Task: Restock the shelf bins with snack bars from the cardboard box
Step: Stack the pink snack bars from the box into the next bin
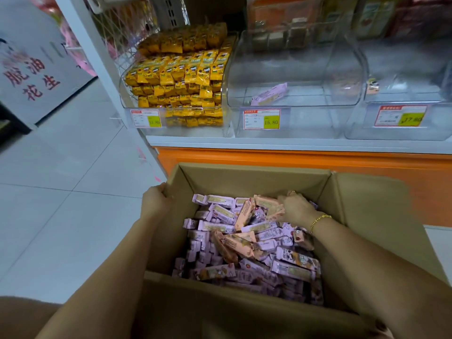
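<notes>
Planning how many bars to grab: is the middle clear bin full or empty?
Nearly empty: the middle bin holds only one purple bar; its clear walls show nothing else.

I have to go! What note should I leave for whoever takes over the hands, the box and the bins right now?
Left hand: grips the left edge of the cardboard box.
Right hand: inside the box, fingers curled round some snack bars.
Box: below the shelf, heaped with purple and peach bars.
Done: the middle bin holds just one purple bar; the left bin is full of yellow packets.
Left: nearly everything. Move handfuls up into the clear bins.
</notes>
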Demonstrator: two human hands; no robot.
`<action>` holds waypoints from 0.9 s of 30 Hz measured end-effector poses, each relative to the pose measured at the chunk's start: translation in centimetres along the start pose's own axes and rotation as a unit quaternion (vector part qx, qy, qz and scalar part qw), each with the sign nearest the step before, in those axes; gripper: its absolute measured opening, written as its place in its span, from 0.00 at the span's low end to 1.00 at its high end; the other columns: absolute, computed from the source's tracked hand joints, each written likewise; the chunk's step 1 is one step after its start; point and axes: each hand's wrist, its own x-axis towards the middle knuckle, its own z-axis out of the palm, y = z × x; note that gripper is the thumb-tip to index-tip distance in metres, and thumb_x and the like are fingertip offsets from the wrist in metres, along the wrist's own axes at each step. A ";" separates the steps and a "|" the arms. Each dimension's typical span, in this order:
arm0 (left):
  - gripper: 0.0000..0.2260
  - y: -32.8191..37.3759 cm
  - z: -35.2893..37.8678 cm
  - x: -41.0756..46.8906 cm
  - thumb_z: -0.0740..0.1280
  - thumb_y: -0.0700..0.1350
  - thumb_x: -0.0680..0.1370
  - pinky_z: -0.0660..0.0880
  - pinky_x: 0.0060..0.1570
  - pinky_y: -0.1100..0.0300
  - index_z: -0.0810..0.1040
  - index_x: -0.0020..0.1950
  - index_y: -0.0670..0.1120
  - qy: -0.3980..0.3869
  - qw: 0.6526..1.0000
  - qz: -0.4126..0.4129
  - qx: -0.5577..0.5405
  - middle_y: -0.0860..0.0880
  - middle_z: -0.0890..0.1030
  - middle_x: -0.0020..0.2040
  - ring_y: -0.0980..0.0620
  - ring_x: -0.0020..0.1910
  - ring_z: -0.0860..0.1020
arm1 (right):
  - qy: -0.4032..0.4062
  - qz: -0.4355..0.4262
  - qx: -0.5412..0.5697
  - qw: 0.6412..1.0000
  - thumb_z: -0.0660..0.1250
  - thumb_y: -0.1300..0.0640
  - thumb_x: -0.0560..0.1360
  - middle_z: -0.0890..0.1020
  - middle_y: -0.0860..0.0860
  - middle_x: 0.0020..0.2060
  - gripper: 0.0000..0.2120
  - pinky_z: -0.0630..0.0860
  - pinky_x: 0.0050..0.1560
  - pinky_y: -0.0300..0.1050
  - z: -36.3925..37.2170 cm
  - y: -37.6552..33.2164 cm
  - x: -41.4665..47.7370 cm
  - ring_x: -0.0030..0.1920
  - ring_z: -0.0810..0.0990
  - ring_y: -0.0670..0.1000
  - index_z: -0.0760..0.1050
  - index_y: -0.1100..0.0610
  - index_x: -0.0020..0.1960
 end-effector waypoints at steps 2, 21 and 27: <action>0.16 0.5 0.0 -0.9 0.63 0.36 0.78 0.66 0.48 0.60 0.72 0.66 0.38 -0.010 1.000 0.013 0.003 0.43 0.77 0.57 0.44 0.53 0.74 | -0.027 0.011 0.014 0.999 0.68 0.43 0.74 0.76 0.57 0.60 0.23 0.70 0.53 0.46 0.4 0.6 -0.9 0.61 0.72 0.57 0.72 0.54 0.64; 0.09 3.3 3.0 -8.0 0.62 0.37 0.77 0.71 0.51 0.50 0.78 0.47 0.31 -0.172 0.966 0.161 0.107 0.38 0.74 0.53 0.44 0.55 0.72 | -0.110 0.011 0.274 0.955 0.74 0.55 0.71 0.79 0.50 0.42 0.09 0.70 0.32 0.37 2.0 -1.1 -1.4 0.36 0.75 0.47 0.80 0.57 0.50; 0.06 5.1 2.9 -8.5 0.65 0.43 0.78 0.69 0.41 0.65 0.80 0.45 0.41 -0.229 0.968 0.098 -0.014 0.45 0.78 0.42 0.50 0.41 0.73 | -0.070 -0.079 0.183 0.977 0.77 0.56 0.67 0.81 0.52 0.51 0.17 0.76 0.38 0.40 -2.3 -1.7 -3.1 0.43 0.78 0.49 0.81 0.57 0.55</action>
